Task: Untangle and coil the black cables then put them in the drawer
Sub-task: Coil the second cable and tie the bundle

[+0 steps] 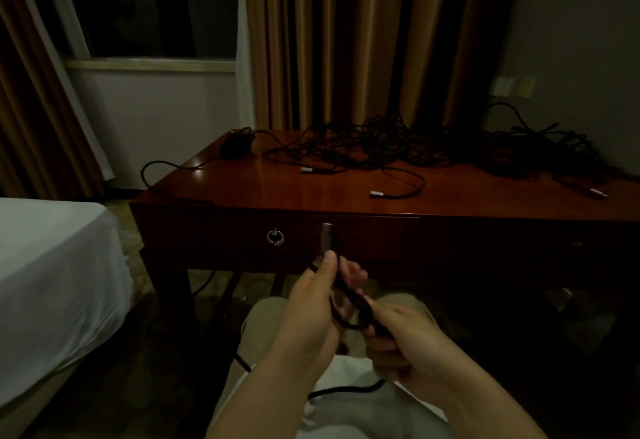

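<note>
Left hand pinches black cable below its metal plug; right hand grips the loops at 6 o'clock. Tangled cables sprawl on desk at 12. Drawer closed. Cord looks light, limp, springy; hold near plug

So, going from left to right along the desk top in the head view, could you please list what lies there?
Black adapter → silver-tipped plug → second silver plug → third silver plug at the right edge. The tangled cables spread behind them, so they are left unordered.
</note>
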Available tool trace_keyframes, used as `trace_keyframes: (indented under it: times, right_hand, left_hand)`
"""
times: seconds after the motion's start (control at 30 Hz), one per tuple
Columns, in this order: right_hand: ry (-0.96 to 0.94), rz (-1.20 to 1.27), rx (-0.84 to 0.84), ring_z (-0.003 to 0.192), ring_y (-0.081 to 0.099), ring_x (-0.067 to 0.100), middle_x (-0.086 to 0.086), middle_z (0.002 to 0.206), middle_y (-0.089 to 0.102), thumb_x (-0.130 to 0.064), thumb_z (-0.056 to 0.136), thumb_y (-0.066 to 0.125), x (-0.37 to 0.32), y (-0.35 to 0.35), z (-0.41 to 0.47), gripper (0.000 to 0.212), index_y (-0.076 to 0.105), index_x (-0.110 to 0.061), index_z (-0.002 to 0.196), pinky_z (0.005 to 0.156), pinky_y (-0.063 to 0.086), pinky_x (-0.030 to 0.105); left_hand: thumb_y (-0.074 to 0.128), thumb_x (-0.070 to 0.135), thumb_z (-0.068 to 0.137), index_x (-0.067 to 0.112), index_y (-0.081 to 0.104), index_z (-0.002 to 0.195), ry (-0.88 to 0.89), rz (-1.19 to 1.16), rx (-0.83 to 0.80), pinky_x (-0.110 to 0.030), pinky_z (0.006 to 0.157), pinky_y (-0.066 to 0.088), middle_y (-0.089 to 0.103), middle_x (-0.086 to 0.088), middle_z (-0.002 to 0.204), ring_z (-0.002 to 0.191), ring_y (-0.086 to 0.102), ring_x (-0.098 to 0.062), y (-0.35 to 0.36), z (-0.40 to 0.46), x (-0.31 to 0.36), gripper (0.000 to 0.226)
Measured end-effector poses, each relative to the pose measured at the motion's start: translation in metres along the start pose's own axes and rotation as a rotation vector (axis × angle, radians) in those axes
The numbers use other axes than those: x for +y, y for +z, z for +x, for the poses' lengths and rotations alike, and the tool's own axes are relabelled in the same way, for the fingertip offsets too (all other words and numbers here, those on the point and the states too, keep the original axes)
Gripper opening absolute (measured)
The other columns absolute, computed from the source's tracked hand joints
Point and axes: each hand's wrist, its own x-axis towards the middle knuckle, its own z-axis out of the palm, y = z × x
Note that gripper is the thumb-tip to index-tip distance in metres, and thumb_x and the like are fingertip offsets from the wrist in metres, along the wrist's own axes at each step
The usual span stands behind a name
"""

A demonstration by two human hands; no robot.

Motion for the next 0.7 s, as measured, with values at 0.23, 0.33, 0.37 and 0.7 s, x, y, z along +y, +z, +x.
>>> trace_keyframes:
  times: [0.23, 0.33, 0.37, 0.7]
  right_hand:
    - [-0.140, -0.409, 0.070, 0.046, 0.038, 0.006, -0.008, 0.049, 0.039, -0.032, 0.097, 0.042, 0.005, -0.006, 0.003, 0.041, 0.048, -0.013, 0.061, 0.055, 0.035, 0.020]
    - [-0.258, -0.789, 0.187, 0.053, 0.041, 0.005, -0.010, 0.054, 0.043, -0.030, 0.097, 0.045, -0.007, -0.019, -0.006, 0.029, 0.059, -0.020, 0.074, 0.057, 0.033, 0.023]
    - [-0.289, -0.897, 0.181, 0.051, 0.040, 0.002, -0.010, 0.054, 0.044, -0.031, 0.097, 0.045, -0.013, -0.020, -0.012, 0.026, 0.061, -0.022, 0.078, 0.056, 0.032, 0.021]
    - [-0.401, -0.761, 0.204, 0.039, 0.037, 0.001, -0.011, 0.042, 0.044, -0.026, 0.090, 0.056, -0.053, -0.020, -0.041, 0.033, 0.058, -0.023, 0.058, 0.044, 0.030, 0.013]
  left_hand:
    - [0.031, 0.031, 0.103, 0.015, 0.039, 0.071, 0.259, -0.111, 0.116, -0.022, 0.051, 0.043, 0.032, 0.007, 0.047, 0.039, 0.035, -0.008, -0.004, 0.014, 0.042, 0.036]
    - [0.031, 0.027, 0.103, 0.013, 0.048, 0.081, 0.589, 0.412, 0.199, -0.024, 0.061, 0.047, 0.047, 0.004, 0.059, 0.053, 0.049, -0.005, -0.017, 0.033, 0.054, 0.031]
    - [0.032, 0.031, 0.102, 0.009, 0.054, 0.096, 0.582, 0.552, 0.193, -0.030, 0.074, 0.051, 0.059, -0.002, 0.075, 0.071, 0.059, -0.009, -0.018, 0.036, 0.052, 0.031]
    - [0.020, 0.079, 0.080, 0.025, 0.057, 0.091, 0.032, 0.958, -0.403, -0.032, 0.082, 0.045, 0.059, 0.003, 0.085, 0.079, 0.057, -0.013, 0.000, 0.014, -0.007, 0.067]
